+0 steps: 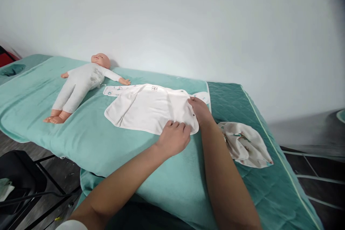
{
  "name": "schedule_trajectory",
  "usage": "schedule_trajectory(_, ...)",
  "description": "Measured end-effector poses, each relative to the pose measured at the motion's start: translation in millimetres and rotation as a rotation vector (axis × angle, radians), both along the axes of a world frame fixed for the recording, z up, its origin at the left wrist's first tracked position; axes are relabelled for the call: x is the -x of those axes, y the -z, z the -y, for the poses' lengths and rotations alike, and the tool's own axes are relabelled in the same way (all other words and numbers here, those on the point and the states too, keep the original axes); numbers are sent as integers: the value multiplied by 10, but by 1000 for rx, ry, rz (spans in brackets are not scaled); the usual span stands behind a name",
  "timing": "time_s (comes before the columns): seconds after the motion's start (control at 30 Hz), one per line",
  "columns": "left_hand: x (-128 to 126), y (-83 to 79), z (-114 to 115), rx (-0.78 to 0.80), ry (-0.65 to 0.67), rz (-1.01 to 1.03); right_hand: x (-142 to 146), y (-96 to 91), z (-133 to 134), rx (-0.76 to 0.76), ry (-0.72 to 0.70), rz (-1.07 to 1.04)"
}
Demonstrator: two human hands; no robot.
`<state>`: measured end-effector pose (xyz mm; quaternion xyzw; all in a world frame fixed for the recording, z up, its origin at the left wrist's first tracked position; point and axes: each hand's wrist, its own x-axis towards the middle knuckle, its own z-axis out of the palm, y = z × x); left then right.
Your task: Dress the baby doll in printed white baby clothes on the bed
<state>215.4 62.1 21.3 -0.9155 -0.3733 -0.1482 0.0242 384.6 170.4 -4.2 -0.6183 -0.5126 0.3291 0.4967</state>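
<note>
A pale green blanket (113,147) overlaps a dark quilt (229,100), its far edge along a white wall (172,32); the white shirt (148,109) lies near the blanket's right edge, the left hand (175,137) with its grip pinching the near hem, the right hand (201,110) pinching its side; a doll (81,77) lies leftward by the far edge; a patterned cloth (246,143) sits crumpled past the right edge.

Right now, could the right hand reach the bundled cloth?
Probably yes: the cloth lies beside the right forearm, nothing seen on top, though the right hand must first leave the shirt.
</note>
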Motion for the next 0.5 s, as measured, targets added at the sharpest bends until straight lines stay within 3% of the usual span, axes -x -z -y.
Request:
schedule_trajectory(0.17,21,25,-3,24,35,24,-104,-22,3,48,124,110)
schedule_trajectory(0.3,49,15,-15,14,38,60,-53,-159,118,-153,198,338)
schedule_trajectory(0.4,64,16,-30,17,35,108,130,-278,214,-342,79,388)
schedule_trajectory(0.5,68,55,-51,49,84,151,324,-268,229,-386,-200,456)
